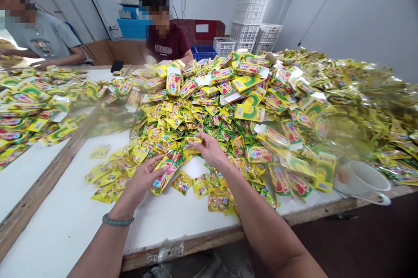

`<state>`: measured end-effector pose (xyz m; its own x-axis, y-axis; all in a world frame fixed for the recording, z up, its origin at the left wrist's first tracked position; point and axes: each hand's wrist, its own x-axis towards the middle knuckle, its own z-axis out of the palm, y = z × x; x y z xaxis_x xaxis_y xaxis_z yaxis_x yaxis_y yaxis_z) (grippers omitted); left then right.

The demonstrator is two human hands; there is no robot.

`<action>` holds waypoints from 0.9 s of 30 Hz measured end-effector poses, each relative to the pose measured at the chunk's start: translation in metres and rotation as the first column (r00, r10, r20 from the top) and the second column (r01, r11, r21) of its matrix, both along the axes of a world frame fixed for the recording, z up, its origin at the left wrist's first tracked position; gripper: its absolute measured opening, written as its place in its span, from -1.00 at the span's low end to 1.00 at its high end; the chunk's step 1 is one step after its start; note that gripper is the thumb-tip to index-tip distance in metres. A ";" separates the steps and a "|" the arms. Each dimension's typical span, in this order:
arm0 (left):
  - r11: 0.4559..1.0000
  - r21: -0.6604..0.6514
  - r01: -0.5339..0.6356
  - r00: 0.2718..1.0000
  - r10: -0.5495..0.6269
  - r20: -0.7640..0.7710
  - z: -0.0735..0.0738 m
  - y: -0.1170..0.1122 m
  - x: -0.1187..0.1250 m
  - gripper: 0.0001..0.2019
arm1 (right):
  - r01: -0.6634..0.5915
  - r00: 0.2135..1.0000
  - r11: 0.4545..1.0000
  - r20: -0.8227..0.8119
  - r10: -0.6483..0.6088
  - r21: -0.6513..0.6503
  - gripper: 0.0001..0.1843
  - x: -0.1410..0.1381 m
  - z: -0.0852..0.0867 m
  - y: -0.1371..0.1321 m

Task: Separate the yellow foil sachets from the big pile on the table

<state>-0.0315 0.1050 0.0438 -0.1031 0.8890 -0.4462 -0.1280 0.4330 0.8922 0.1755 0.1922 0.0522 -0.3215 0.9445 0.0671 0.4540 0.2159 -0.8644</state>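
My left hand point(141, 179) is closed around a small yellow and green carton point(168, 168) with pink and white lettering, tilted low over the white table point(156, 221). Just to the right and slightly beyond it, my right hand point(211, 151) pinches a small yellow packet point(192, 142) between thumb and fingers, close to the carton's far end. Loose packets point(112, 173) lie in a heap left of my left hand. A few yellow packets point(181, 182) rest on the table between my forearms. Behind both hands rises a large pile of packets point(209, 117).
Cartons point(250, 82), some with flaps up, top the pile. A white plastic cup point(362, 180) stands near the front edge at right. A wooden strip point(45, 186) divides the table at left. Two people point(168, 43) work across it. White crates point(253, 4) are stacked behind.
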 end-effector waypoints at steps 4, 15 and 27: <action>0.992 0.050 0.118 0.993 -0.118 -0.011 0.000 -0.003 0.004 -0.24 | -0.202 0.977 0.973 0.087 0.193 0.108 -0.91 -0.005 -0.003 -0.005; 0.985 0.061 0.159 0.987 -0.160 0.010 -0.002 -0.003 0.012 -0.29 | -0.243 0.966 0.970 -0.097 0.240 -0.021 -0.77 -0.012 -0.006 -0.014; 0.991 0.123 0.051 0.999 -0.052 0.000 0.003 -0.001 0.017 -0.29 | -0.174 0.985 0.983 -0.006 0.175 0.064 -0.79 -0.022 -0.001 -0.027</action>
